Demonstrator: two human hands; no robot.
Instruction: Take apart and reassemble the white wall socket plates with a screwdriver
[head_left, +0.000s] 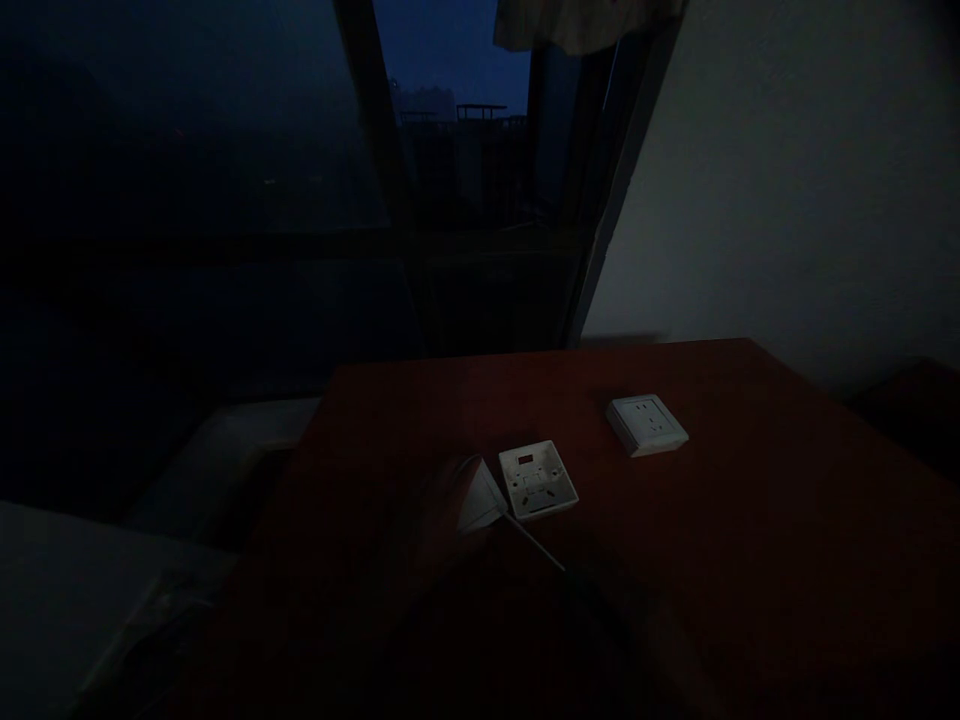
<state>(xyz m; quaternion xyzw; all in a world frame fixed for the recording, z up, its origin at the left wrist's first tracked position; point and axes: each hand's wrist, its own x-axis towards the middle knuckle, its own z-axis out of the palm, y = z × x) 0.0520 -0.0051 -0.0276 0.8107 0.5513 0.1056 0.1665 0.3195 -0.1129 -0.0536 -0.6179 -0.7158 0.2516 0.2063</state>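
In the dark head view my left hand (435, 520) grips a white socket plate (482, 500), tilted beside an open white back box (538, 482) on the reddish table. A screwdriver with a thin metal shaft (536, 543) reaches from the lower right, its tip at the plate's lower right edge. My right hand (637, 620) is around the dark handle, though its fingers are barely visible in the shadow. Farther right lies an assembled white socket box (648, 424), its face up.
The reddish table (750, 480) extends to a pale wall (795, 200) at the right. Behind it stands a dark-framed window (397, 200) with a piece of curtain (589, 22) at the top. Pale surfaces and dim objects are at the lower left.
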